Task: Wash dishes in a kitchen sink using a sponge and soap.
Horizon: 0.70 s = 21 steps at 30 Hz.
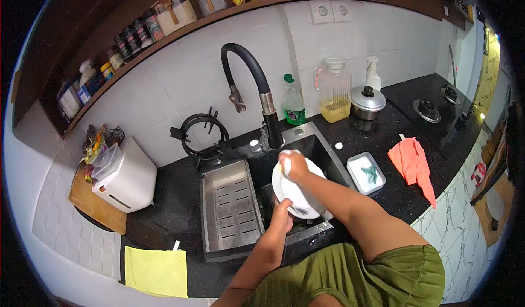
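Observation:
Over the black sink basin (262, 171), a white oval plate (297, 188) is held tilted. My left hand (282, 214) grips its near rim, with the thumb on the upper face. My right hand (294, 166) presses a whitish, foamy sponge or cloth (286, 165) against the plate's far part; the fingers partly hide it. Behind my hands rises a black flexible faucet (250, 63) with a metal spout end. A slotted metal drainer tray (233, 204) lies over the left part of the sink. Right of the basin, a clear plastic container (366, 173) holds white stuff and a green scouring piece.
An orange cloth (412, 163) lies at the right, a yellow cloth (156, 272) at the near left. Behind the sink stand a green-capped detergent bottle (294, 101), a pitcher (335, 93) and a lidded pot (368, 104). A black pan support (201, 134) leans on the wall.

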Motion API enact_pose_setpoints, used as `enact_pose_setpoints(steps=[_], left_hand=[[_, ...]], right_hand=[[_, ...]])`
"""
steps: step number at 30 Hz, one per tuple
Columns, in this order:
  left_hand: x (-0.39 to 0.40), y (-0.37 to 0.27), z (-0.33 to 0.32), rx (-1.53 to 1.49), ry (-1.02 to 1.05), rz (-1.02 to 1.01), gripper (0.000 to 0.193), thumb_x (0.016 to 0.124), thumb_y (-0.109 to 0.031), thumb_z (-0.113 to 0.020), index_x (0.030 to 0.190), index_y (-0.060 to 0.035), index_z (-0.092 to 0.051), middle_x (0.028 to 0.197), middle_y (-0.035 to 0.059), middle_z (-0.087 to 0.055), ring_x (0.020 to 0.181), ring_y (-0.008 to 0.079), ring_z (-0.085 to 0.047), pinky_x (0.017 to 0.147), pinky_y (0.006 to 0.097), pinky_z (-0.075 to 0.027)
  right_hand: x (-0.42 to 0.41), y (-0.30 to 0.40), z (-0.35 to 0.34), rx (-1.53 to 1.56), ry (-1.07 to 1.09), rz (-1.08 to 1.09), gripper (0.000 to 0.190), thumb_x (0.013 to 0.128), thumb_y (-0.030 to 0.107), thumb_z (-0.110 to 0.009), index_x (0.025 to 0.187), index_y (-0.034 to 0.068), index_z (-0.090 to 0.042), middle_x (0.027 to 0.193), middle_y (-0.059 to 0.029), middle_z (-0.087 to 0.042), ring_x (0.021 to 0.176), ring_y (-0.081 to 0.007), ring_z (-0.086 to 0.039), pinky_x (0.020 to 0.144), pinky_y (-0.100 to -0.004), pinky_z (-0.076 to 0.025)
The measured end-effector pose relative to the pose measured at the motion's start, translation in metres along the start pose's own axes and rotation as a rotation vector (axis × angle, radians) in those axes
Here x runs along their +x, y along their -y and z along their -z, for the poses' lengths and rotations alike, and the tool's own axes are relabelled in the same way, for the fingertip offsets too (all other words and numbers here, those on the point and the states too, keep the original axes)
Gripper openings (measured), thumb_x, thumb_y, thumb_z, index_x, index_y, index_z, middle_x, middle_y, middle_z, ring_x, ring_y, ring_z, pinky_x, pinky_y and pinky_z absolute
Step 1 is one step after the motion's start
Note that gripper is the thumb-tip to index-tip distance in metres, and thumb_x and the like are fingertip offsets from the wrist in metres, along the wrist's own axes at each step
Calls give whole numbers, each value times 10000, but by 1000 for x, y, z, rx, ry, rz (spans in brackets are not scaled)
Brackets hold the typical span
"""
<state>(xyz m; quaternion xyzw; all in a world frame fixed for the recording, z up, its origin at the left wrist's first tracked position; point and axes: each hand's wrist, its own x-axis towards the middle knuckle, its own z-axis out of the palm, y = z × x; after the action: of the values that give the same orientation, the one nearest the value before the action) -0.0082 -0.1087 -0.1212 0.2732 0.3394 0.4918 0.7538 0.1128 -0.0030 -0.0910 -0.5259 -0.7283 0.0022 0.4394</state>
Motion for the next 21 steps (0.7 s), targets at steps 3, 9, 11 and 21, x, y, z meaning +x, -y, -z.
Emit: enact_pose_setpoints(steps=[3, 9, 11, 21], left_hand=[[-4, -2, 1, -21, 67, 78, 639, 585, 33, -410, 1209, -33, -290, 1086, 119, -446, 1040, 281, -450, 878, 374, -387], [-14, -6, -16, 225, -97, -71, 699, 577, 31, -413, 1244, -65, -229, 1158, 113, -383, 1053, 255, -410, 843, 344, -372], [-16, -8, -20, 221, -61, -59, 727, 580, 20, -423, 1261, -90, -193, 1197, 113, -342, 1098, 250, -365, 876, 351, -343], [2, 9, 5, 167, -45, -137, 769, 570, 28, -423, 1287, -110, -182, 1148, 104, -404, 1023, 230, -421, 773, 276, -394]], right_hand=[[-13, 25, -11, 165, 66, 367, 73, 701, 194, -513, 705, 125, -536, 761, -138, -539, 771, -338, -503, 693, -437, -400], [0, -1, 1, -119, -43, -224, 77, 697, 198, -510, 695, 130, -544, 692, -136, -560, 669, -327, -552, 576, -432, -423], [-4, -14, 3, -60, -59, -223, 133, 739, 203, -462, 683, 102, -528, 627, -149, -544, 632, -348, -532, 576, -440, -415], [-12, 9, -7, 15, -9, 144, 138, 742, 246, -482, 714, 125, -541, 738, -167, -495, 693, -355, -524, 624, -439, -427]])
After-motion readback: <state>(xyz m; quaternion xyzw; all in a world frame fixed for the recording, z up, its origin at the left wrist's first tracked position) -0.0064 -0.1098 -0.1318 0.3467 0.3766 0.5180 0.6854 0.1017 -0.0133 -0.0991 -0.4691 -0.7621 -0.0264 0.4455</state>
